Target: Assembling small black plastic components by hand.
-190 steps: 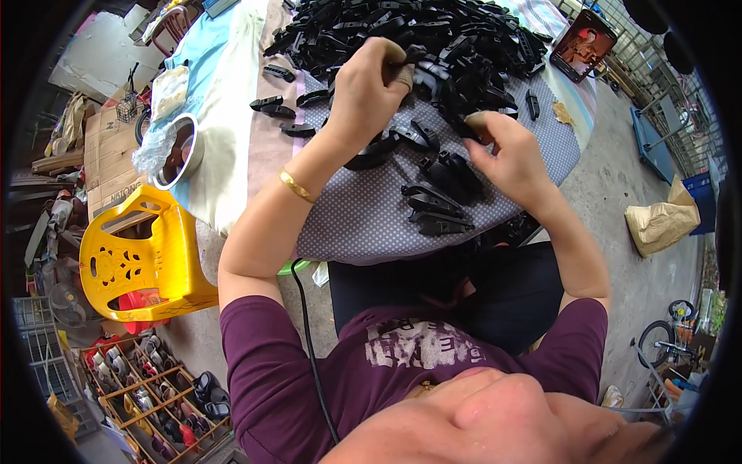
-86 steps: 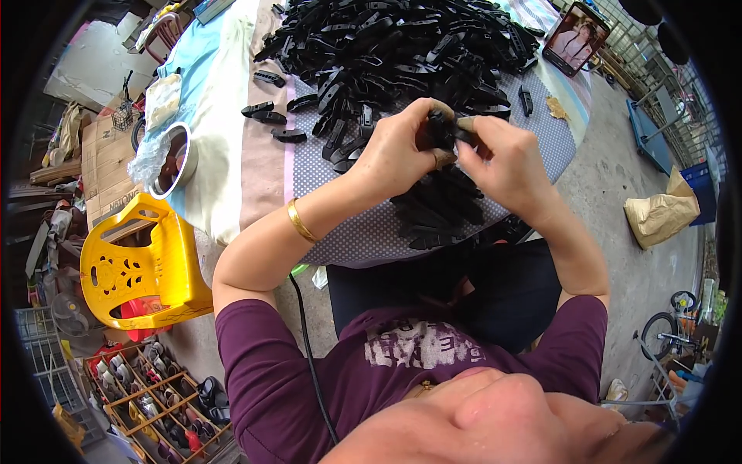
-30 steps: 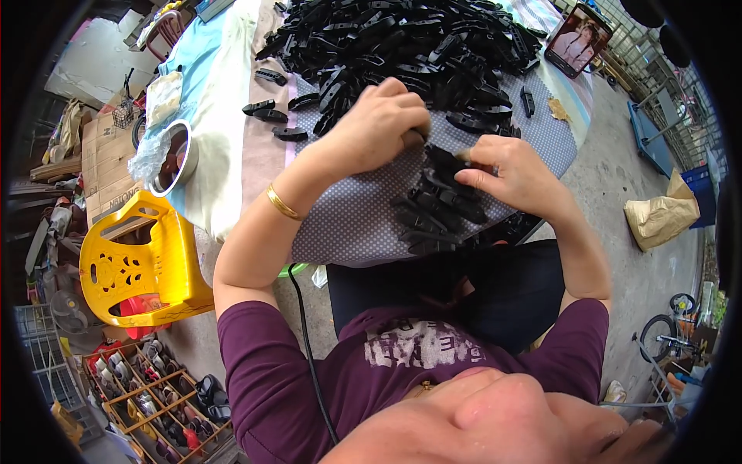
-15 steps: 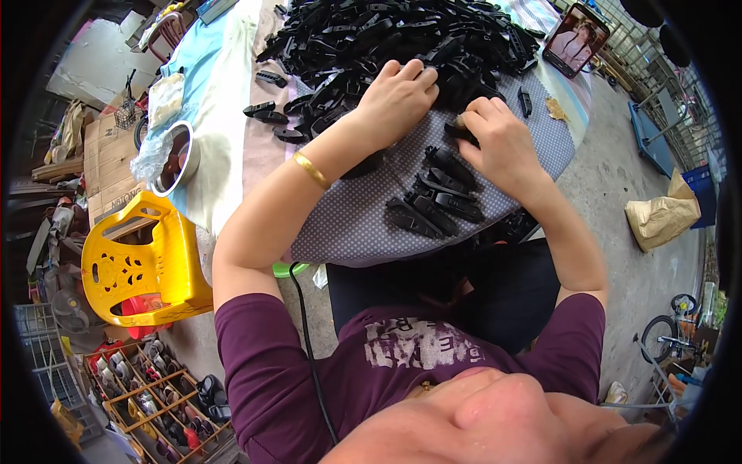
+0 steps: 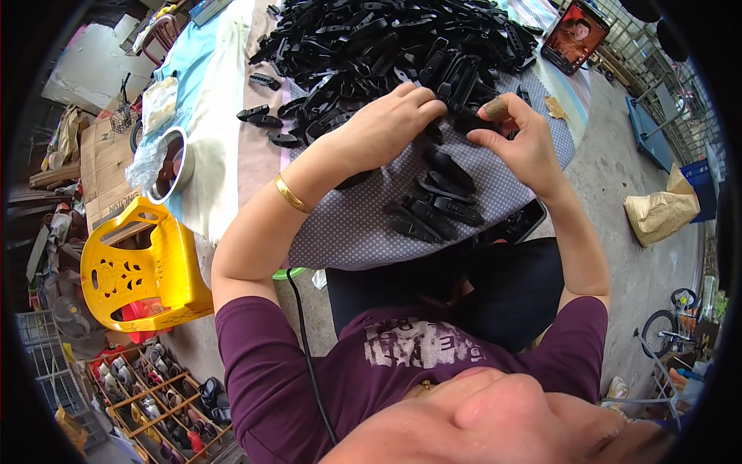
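A big heap of slim black plastic parts (image 5: 371,46) covers the far part of the table. At its near edge my right hand (image 5: 525,143) pinches one black plastic part (image 5: 468,122) between thumb and index finger; a tan wrap (image 5: 495,109) is round that finger. Close by on the left, my left hand (image 5: 394,124) has its fingers curled down among black parts, and whatever its fingertips grip is hidden. Nearer to me, several black parts (image 5: 433,216) lie side by side in a loose row on the dotted grey cloth (image 5: 348,232).
A phone (image 5: 574,36) with a lit screen leans at the table's far right. On the left are a white bowl (image 5: 185,166) with plastic wrap, and a yellow chair (image 5: 147,271). A dark tray (image 5: 518,224) sits under the table's near right edge. A black cord (image 5: 301,332) hangs near my left arm.
My right hand has turned and opened outward, bringing the black part and wrapped finger into sight. My left hand has shifted slightly down and left. Several parts now stand out between the hands and heap.
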A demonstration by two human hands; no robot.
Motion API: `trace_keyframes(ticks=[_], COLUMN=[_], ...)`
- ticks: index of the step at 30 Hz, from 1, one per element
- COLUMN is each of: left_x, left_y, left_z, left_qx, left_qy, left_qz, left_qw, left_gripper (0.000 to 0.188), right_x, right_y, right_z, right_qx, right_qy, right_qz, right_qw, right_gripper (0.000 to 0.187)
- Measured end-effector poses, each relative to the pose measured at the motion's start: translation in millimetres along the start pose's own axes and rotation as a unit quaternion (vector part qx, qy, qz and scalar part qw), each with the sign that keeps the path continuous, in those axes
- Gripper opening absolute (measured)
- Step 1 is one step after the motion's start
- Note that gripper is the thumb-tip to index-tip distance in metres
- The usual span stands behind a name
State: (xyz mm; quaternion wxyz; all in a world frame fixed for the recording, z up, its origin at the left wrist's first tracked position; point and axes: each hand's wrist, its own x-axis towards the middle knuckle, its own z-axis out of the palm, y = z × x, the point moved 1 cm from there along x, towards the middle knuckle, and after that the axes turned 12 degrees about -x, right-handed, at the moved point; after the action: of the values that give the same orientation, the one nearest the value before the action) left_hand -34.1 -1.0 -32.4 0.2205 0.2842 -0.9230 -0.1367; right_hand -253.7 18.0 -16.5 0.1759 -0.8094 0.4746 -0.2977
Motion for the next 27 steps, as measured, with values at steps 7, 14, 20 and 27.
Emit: trace_keyframes(ticks=[7, 14, 20, 27], left_x=[1.2, 2.3, 0.2, 4.0], left_y=[15.2, 31.2, 42.9, 47.3], left_z=[-1.3, 2.4, 8.1, -0.8], left_qx=[0.013, -0.222, -0.339, -0.498], left_qy=[0.098, 0.174, 0.132, 0.147], left_qz=[0.011, -0.09, -0.152, -0.271], left_qw=[0.995, 0.955, 0.919, 0.811], left_gripper=[0.033, 0.031, 0.035, 0.038], right_x=[-5.7, -6.7, -13.0, -8.0], right_y=[-7.4, -25.6, -28.9, -7.8], right_z=[5.4, -4.0, -2.1, 6.8], right_qx=[0.128, -0.111, -0.044, 0.275], right_qy=[0.045, 0.105, 0.037, 0.012], right_qz=[-0.024, -0.212, -0.131, 0.07], right_qw=[0.991, 0.965, 0.99, 0.959], right_gripper=[0.019, 0.043, 0.034, 0.024])
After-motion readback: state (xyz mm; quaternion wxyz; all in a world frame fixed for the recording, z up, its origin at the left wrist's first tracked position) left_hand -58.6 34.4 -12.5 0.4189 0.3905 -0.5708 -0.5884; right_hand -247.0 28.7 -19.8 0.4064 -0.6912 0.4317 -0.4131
